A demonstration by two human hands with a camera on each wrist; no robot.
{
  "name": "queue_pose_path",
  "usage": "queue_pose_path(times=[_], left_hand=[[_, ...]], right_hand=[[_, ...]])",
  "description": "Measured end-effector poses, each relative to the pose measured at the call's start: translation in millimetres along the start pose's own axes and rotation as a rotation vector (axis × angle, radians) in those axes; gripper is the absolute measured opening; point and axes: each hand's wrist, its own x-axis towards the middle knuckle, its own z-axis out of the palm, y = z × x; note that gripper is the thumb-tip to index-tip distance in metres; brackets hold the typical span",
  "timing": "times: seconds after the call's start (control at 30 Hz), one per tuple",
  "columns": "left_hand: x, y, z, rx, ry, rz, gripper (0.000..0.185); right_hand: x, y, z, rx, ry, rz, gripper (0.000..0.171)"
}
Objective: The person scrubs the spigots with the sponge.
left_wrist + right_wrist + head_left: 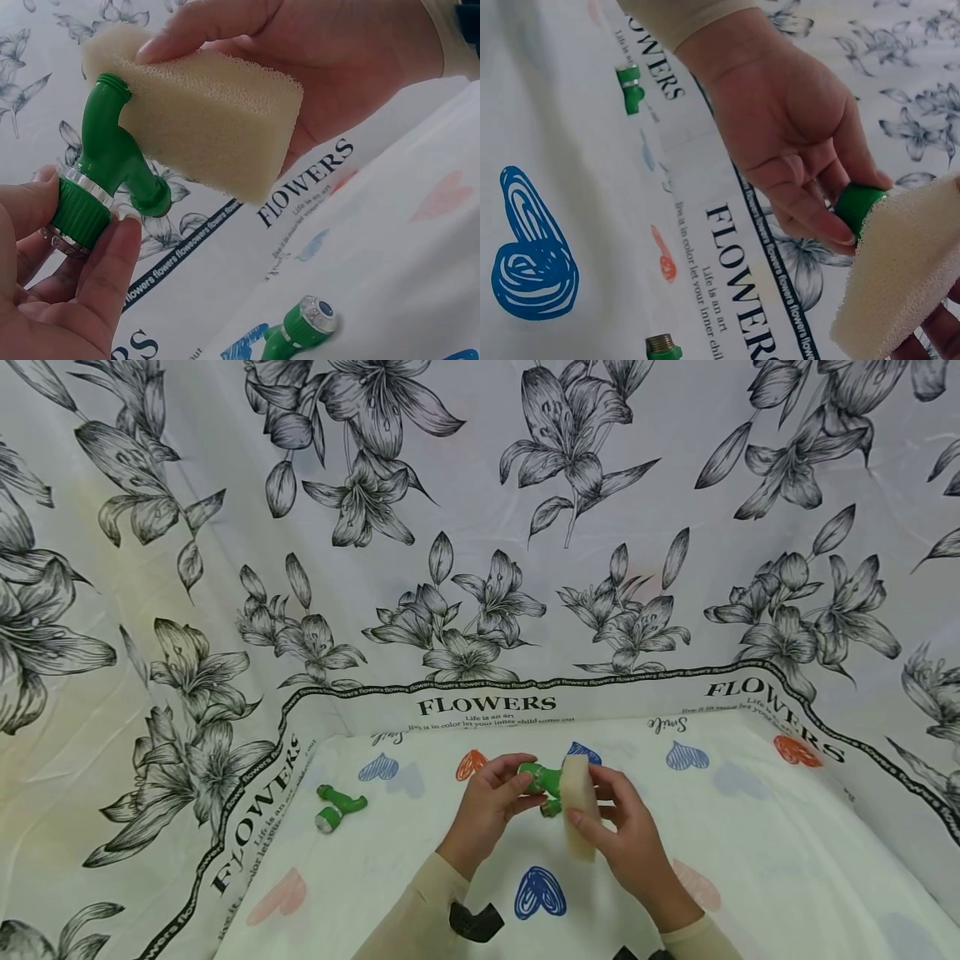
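A green tap (105, 142) with a silver band is held by its ribbed knob between the thumb and fingers of my left hand (487, 802). Its spout and threaded end point toward a cream sponge block (210, 124). My right hand (626, 835) grips that sponge, thumb on one side and fingers on the other. In the head view, the sponge (579, 810) stands upright right at the tap and covers part of it. From the right wrist, only the green knob (860, 210) shows between the left fingertips and the sponge.
Another green tap (341, 807) lies on the heart-printed white cloth (390, 877) at the left. The wrist views show a tap (300, 328) and a brass-threaded tap end (662, 345) on the cloth. A flower-printed curtain (480, 527) rises behind and at both sides.
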Motion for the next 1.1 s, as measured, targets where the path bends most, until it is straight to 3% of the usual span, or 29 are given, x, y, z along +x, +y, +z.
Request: queue_pose_path(times=[0.3, 0.47, 0.6, 0.73, 0.9, 1.1], left_hand=[[-3.2, -0.1, 0.4, 0.0, -0.005, -0.005, 0.033], [-4.4, 1.1, 2.0, 0.001, -0.035, 0.0, 0.033], [-5.5, 1.7, 2.9, 0.0, -0.049, -0.003, 0.034], [-5.0, 0.6, 3.0, 0.0, -0.042, -0.001, 0.033], [-4.7, 0.2, 2.8, -0.041, -0.015, 0.007, 0.031], [-4.4, -0.3, 5.4, -0.117, -0.028, 0.02, 0.032]], right_hand=[[3.1, 10.1, -2.6, -0.088, 0.045, 0.009, 0.061], [7.0, 16.0, -5.6, -0.214, 0.1, 0.062, 0.065], [9.0, 18.2, -6.5, -0.243, 0.133, 0.131, 0.067], [6.0, 16.9, -4.6, -0.206, 0.116, 0.154, 0.068], [2.2, 8.9, -0.1, -0.168, 0.06, 0.097, 0.067], [3.1, -0.3, -0.9, 0.052, 0.032, 0.071, 0.056]])
